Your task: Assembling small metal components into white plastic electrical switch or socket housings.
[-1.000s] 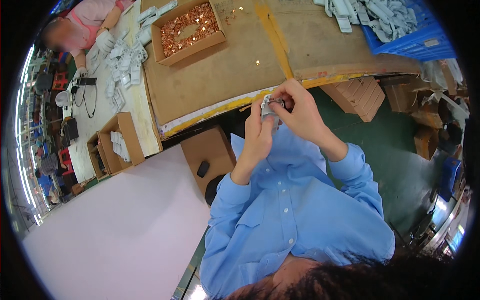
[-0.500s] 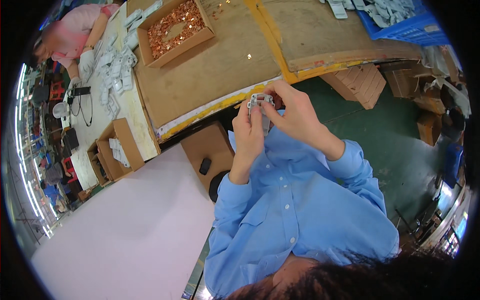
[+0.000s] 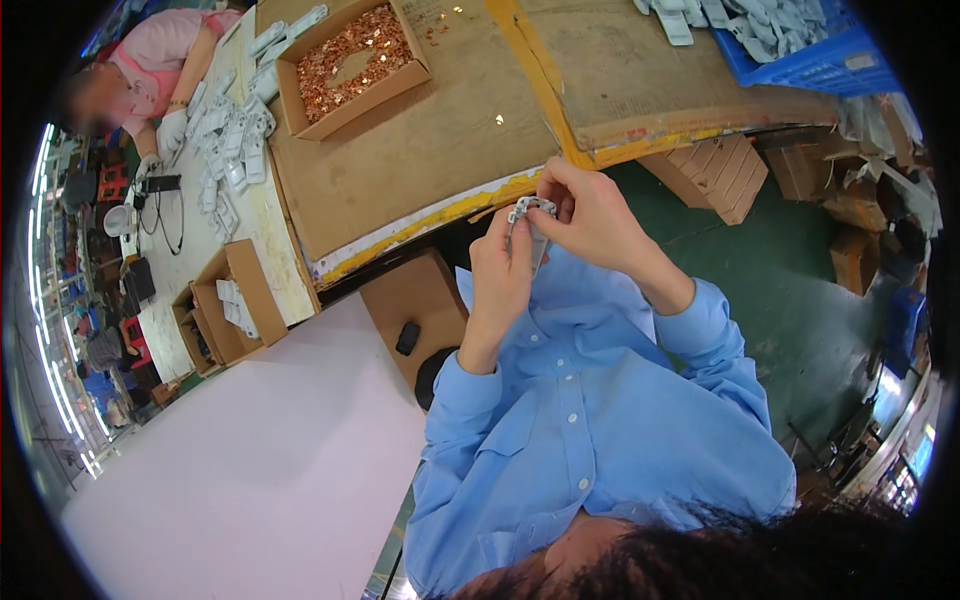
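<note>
Just off the table's front edge I hold a small light-grey plastic housing [image 3: 539, 252], tilted, with a slotted upper end. My left hand [image 3: 497, 280] is closed around its left side, thumb along the face. The curled fingers of my right hand [image 3: 603, 222] close on the upper right end, the thumb laid across it. Whether a small part is also between these fingers is hidden. Past the table edge, an open cardboard box [image 3: 375, 103] contains many small copper-coloured metal pieces [image 3: 330, 85].
A blue crate [image 3: 815, 68] of grey housings stands at the far right. On the left, a co-worker in pink with white gloves [image 3: 172, 132] sits by a pile of housings [image 3: 235, 140]. A smaller cardboard box [image 3: 255, 290] and a white board [image 3: 250, 450] lie nearer.
The housing has turned in my hands, its slotted end now less face-on. My right fingers have curled more over that end. The co-worker's head has shifted slightly.
</note>
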Tool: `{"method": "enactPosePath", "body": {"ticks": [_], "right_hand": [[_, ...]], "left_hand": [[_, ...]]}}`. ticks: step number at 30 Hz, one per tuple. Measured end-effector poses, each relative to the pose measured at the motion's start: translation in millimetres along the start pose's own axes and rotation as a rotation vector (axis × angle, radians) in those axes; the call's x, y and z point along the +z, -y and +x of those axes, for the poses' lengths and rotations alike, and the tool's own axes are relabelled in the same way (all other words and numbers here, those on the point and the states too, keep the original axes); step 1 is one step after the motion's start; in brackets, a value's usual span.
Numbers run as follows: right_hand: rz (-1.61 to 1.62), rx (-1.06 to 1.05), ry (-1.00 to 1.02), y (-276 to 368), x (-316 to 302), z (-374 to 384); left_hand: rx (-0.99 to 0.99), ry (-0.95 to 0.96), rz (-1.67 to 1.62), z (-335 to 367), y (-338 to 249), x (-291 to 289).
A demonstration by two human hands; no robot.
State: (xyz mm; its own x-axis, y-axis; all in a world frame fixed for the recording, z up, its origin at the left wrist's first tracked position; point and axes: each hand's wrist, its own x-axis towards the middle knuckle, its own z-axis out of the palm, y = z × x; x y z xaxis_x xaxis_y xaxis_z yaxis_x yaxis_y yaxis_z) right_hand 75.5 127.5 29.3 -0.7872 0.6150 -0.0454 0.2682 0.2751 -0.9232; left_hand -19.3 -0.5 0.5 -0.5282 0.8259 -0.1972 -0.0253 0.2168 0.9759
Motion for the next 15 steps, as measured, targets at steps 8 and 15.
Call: {"method": "enactPosePath", "body": {"ticks": [8, 15], "right_hand": [[-0.065, -0.028, 0.006, -8.4, 6.4, 0.2], [0.037, -0.008, 0.039, -4.3, 4.5, -3.0]], "left_hand": [[0.029, 0.000, 0.039, 3.4, 2.5, -2.3], [0.000, 0.033, -0.034, 1.6, 5.2, -5.7]]}}
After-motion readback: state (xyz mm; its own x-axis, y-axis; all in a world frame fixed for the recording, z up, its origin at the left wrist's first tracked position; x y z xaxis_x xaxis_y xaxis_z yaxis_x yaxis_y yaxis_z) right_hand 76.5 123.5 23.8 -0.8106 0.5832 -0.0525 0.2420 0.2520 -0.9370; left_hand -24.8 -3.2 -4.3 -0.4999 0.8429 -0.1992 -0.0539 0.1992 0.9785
